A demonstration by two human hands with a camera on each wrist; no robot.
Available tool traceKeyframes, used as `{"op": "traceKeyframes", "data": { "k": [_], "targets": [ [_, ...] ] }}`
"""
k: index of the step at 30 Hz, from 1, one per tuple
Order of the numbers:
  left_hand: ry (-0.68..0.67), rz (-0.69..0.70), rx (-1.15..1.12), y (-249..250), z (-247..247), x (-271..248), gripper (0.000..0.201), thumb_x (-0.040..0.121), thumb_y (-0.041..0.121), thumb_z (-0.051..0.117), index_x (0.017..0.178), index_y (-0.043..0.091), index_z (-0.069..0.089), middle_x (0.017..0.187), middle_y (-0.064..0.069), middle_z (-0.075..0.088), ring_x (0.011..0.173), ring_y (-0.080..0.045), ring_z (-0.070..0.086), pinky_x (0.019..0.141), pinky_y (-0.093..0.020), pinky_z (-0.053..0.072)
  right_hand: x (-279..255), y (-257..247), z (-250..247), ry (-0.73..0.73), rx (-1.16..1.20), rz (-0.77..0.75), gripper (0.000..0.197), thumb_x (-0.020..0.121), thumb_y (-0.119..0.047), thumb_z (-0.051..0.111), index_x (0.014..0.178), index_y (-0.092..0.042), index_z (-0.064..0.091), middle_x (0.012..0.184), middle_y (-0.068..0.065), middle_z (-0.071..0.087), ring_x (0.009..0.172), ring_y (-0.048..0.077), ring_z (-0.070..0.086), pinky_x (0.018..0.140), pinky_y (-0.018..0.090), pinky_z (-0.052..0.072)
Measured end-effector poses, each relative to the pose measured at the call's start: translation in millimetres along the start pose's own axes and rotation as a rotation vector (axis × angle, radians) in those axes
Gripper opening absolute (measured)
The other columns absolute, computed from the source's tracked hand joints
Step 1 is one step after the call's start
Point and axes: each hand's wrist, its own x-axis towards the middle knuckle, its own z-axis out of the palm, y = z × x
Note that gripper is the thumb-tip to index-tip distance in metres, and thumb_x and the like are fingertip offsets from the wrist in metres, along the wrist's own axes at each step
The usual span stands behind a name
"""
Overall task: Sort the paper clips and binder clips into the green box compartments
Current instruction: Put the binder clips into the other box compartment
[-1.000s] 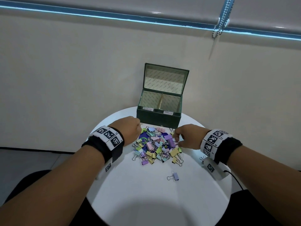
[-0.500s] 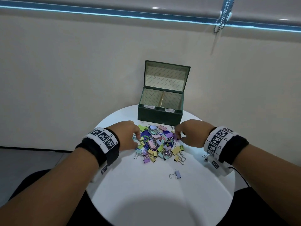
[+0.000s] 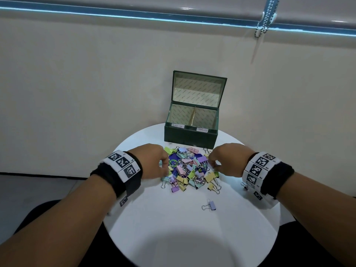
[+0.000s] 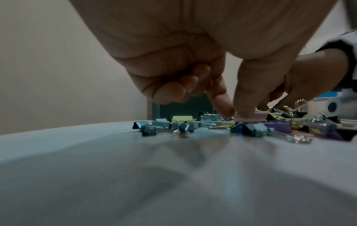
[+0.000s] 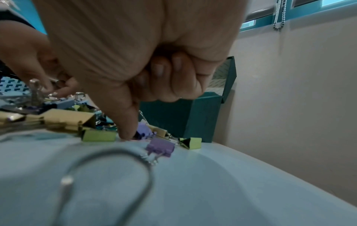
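Note:
The green box (image 3: 190, 136) stands open at the table's far edge, with a divider and two white labels on its front rim. In front of it lies a pile of pastel binder clips and paper clips (image 3: 188, 170). My left hand (image 3: 165, 168) is at the pile's left edge. In the left wrist view, the left hand (image 4: 232, 113) brings thumb and index tips together on a pink binder clip (image 4: 251, 120), other fingers curled. My right hand (image 3: 211, 164) is at the pile's right edge. Up close, the right hand (image 5: 131, 134) pinches a lilac binder clip (image 5: 144, 131).
The round white table (image 3: 173, 237) holds a lone lilac binder clip (image 3: 210, 205) nearer me. Another clip (image 3: 243, 185) lies under my right wrist. A pale wall rises just behind the box, and a bead chain (image 3: 264, 20) hangs at the upper right.
My left hand came down from beside the box to the pile's left edge, its fingers now in the clips. The right hand stayed at the pile's right edge.

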Motion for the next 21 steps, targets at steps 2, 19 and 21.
{"op": "traceKeyframes", "data": {
  "k": [2, 19, 21],
  "targets": [
    [-0.029, -0.008, -0.015, 1, 0, -1, 0.021, 0.078, 0.050, 0.073, 0.081, 0.030, 0.068, 0.097, 0.014, 0.058, 0.092, -0.009, 0.057, 0.084, -0.030, 0.050, -1, 2, 0, 0.019, -0.021, -0.017, 0.012, 0.092, -0.025, 0.064, 0.099, -0.032, 0.071, 0.106, -0.010, 0.069, 0.094, 0.015, 0.062, 0.074, 0.022, 0.041],
    [-0.096, 0.173, 0.037, 12, -2, 3, 0.021, 0.089, 0.034, 0.066, 0.109, 0.041, 0.070, 0.090, 0.018, 0.044, 0.095, -0.010, 0.052, 0.079, -0.021, 0.040, 3, 6, -1, -0.044, 0.100, 0.002, 0.034, 0.090, -0.023, 0.066, 0.119, -0.041, 0.067, 0.103, -0.013, 0.064, 0.099, 0.015, 0.060, 0.082, 0.025, 0.044],
    [-0.117, 0.190, 0.031, 13, -2, 3, 0.026, 0.090, 0.034, 0.066, 0.114, 0.042, 0.069, 0.095, 0.019, 0.046, 0.102, -0.010, 0.052, 0.084, -0.023, 0.042, 2, 6, -2, -0.053, 0.124, -0.011, 0.035, 0.090, -0.026, 0.067, 0.121, -0.044, 0.067, 0.103, -0.013, 0.063, 0.094, 0.013, 0.056, 0.083, 0.025, 0.045]
  ]
}}
